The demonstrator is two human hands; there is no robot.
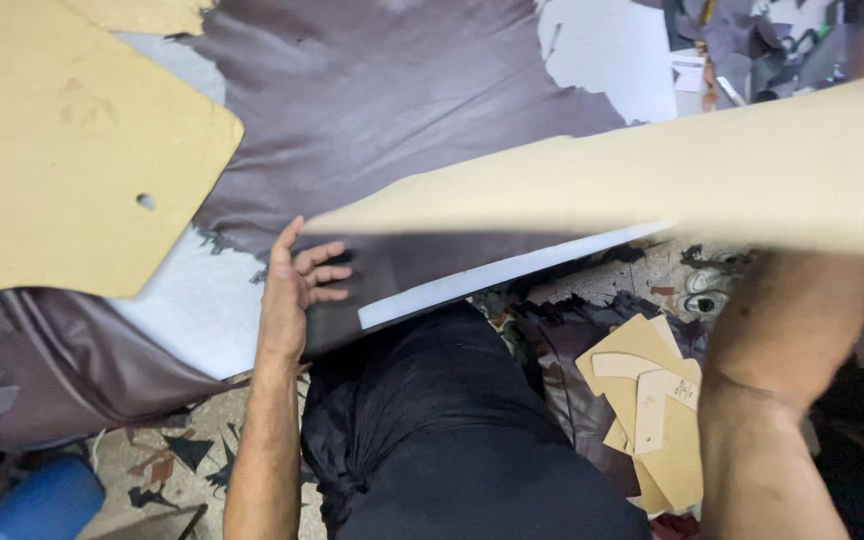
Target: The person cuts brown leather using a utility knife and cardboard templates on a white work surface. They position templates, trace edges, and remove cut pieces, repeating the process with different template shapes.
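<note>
A dark brown leather hide [372,110] lies spread over a white table [192,310]. My left hand [297,280] rests flat on the hide near the table's front edge, fingers apart, holding nothing. A long tan cardboard template [652,175] hangs blurred and tilted above the hide, reaching from the middle to the right edge. My right forearm [792,330] rises up behind this template. The hand itself is mostly hidden by the board, which it appears to grip at the far right end.
A second large tan cardboard template [62,150] with a small hole lies on the hide at the upper left. Smaller cardboard patterns [652,400] are stacked on the floor at the right, among leather scraps. A blue object [32,500] sits at the bottom left.
</note>
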